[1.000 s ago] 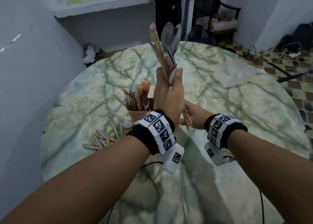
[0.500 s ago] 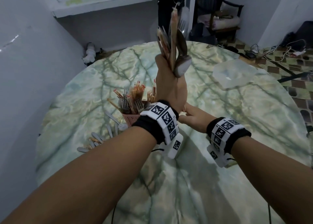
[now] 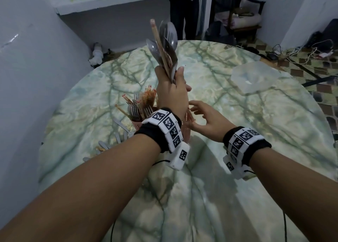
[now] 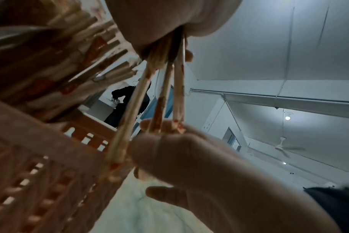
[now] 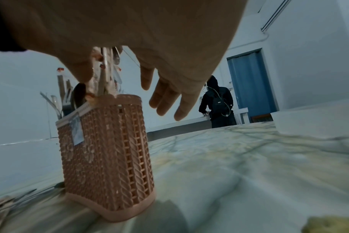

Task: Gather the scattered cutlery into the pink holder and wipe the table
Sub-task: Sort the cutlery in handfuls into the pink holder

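My left hand (image 3: 172,93) grips an upright bundle of chopsticks and spoons (image 3: 164,44) above the pink holder (image 5: 106,157). In the head view the holder (image 3: 136,123) is mostly hidden behind my left wrist; forks and chopsticks stand in it. The bundle's lower ends (image 4: 159,100) hang from my left palm (image 4: 165,20) to the holder's rim. My right hand (image 3: 203,119) is just right of the holder, fingers spread, its fingertips (image 4: 163,127) touching those lower ends. Loose cutlery (image 3: 109,144) lies on the table left of the holder.
The round green marble table (image 3: 237,132) carries a clear plastic sheet (image 3: 254,77) at the far right. A yellow sponge (image 5: 333,225) lies near my right wrist. A person in dark clothes (image 3: 184,9) stands beyond the table's far edge. A wall runs close on the left.
My right hand has let go of the bundle's lower ends and spread its fingers. The left hand has kept its hold, and the bundle's top now leans left.
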Tool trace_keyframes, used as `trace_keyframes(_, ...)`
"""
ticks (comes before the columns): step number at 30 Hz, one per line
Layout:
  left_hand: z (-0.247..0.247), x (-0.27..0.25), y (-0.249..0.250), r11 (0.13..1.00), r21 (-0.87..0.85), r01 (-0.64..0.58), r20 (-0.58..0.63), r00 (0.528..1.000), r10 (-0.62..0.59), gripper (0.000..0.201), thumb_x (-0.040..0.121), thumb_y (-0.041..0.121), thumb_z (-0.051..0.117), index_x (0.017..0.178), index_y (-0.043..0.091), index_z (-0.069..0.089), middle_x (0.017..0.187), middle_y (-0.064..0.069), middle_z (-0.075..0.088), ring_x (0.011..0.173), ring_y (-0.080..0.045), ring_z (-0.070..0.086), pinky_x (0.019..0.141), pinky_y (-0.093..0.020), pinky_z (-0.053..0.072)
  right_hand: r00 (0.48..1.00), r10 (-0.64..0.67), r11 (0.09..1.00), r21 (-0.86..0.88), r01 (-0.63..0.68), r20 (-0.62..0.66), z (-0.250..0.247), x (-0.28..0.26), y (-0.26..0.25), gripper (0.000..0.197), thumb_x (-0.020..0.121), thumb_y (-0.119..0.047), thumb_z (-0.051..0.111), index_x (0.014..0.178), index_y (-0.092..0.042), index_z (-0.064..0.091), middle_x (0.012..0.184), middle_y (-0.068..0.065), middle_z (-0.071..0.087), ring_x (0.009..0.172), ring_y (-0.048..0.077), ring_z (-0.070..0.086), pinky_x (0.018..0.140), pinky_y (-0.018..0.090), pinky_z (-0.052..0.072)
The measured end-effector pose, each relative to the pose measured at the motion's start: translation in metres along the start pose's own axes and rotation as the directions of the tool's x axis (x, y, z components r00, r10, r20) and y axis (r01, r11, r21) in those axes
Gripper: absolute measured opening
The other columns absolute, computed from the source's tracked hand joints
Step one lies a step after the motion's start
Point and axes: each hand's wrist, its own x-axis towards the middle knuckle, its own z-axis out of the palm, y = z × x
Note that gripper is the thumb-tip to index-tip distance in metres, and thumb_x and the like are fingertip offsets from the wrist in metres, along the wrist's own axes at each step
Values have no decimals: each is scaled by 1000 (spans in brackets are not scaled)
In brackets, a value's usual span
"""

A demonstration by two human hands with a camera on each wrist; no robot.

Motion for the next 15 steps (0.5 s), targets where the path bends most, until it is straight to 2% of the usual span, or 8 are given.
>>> trace_keyframes(2,-1,2,2,998,36,-56,-13,998,56,23,103,33,54,111,17,40,61,-2,59,48,-16,61,48,-43,54,999,-7,1000,-24,5,-47,2,-1,5,72,83,-59,66,146,-32,42,121,-4,53,109,4,53,97,27,45)
trace_keyframes(5,-1,4,9,993,59,-106,9,994,106,25,102,31,55,112,13,40,63,-3,58,49,-19,58,47,-41,50,994,-63,998,-30,61,-91,2,3,6,64,87,-71,46,140,-35,52,105,-5,51,101,2,50,92,25,42)
trace_keyframes(8,-2,1,6,987,105,-123,104,988,112,25,101,30,56,112,14,40,70,-5,60,59,-26,61,53,-45,50,987,-105,990,-102,93,-119,5,11,0,57,91,-67,37,123,-31,69,99,-8,48,95,4,50,90,20,41)
trace_keyframes(11,1,-7,0,984,137,-111,176,981,86,31,92,37,57,107,17,38,79,-8,63,66,-27,63,55,-42,52,975,-179,973,-171,156,-130,13,17,-2,50,91,-54,43,102,-20,79,97,-1,52,93,11,50,88,26,42)
trace_keyframes(13,1,-13,1,985,156,-66,222,975,31,30,86,38,56,100,20,38,81,-3,62,66,-21,62,52,-30,45,974,-184,972,-169,161,-130,19,19,3,46,89,-49,49,97,-16,80,100,5,57,96,16,52,89,28,43)
trace_keyframes(15,7,-21,-3,986,156,-65,245,969,26,23,92,26,61,100,16,42,81,6,60,70,-15,61,56,-24,40,968,-195,977,-124,176,-158,20,21,0,33,88,-38,58,97,-13,78,102,7,63,97,16,54,87,30,45)
